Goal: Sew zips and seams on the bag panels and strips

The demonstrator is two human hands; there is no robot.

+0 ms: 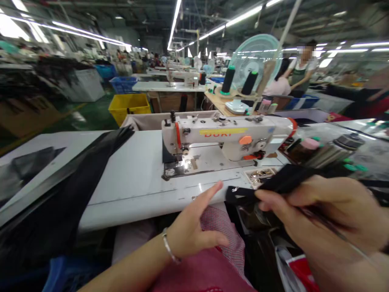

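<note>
My right hand (322,215) pinches a narrow black fabric strip (273,184) and holds it low at the right, in front of the table's edge. My left hand (191,227) floats near the table's front edge with its fingers stretched toward the strip's free end, holding nothing; a silver bracelet circles that wrist. A white sewing machine (225,138) with orange knobs stands on the white table (133,178) just beyond both hands. Black fabric (75,182) lies draped across the table's left side.
A small tray of metal parts (260,174) sits by the machine's base. Two black thread cones (227,81) and a fan (255,61) stand behind. A yellow bin (129,106) is on the floor. A person in an apron (300,73) works at the far right.
</note>
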